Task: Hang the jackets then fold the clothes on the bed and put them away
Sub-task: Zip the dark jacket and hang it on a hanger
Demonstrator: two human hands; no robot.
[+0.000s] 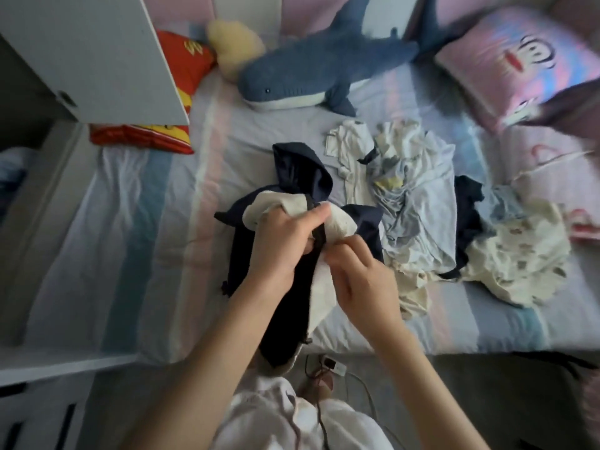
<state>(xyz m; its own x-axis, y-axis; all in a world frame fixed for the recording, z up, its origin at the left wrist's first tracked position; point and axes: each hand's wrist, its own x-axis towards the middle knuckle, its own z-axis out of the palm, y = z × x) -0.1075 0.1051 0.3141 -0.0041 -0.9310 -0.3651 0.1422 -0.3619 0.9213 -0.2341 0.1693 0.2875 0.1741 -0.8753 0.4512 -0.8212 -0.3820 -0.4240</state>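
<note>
A dark navy jacket with cream lining (293, 177) is lifted over the bed's near edge, its lower part hanging down toward the floor. My left hand (282, 241) grips the cream collar area and a dark strap near the top. Just below and to the right, my right hand (360, 274) pinches the cream lining. A heap of loose clothes (422, 203), pale blue, cream printed and dark pieces, lies on the bed (156, 222) to the right of the jacket.
A blue plush shark (311, 69), a yellow plush (233, 43), a red cushion (181, 76) and a pink pillow (516, 63) lie along the bed's far side. An open white wardrobe door (97, 53) juts in at upper left. Cables and a charger (334, 365) lie on the floor.
</note>
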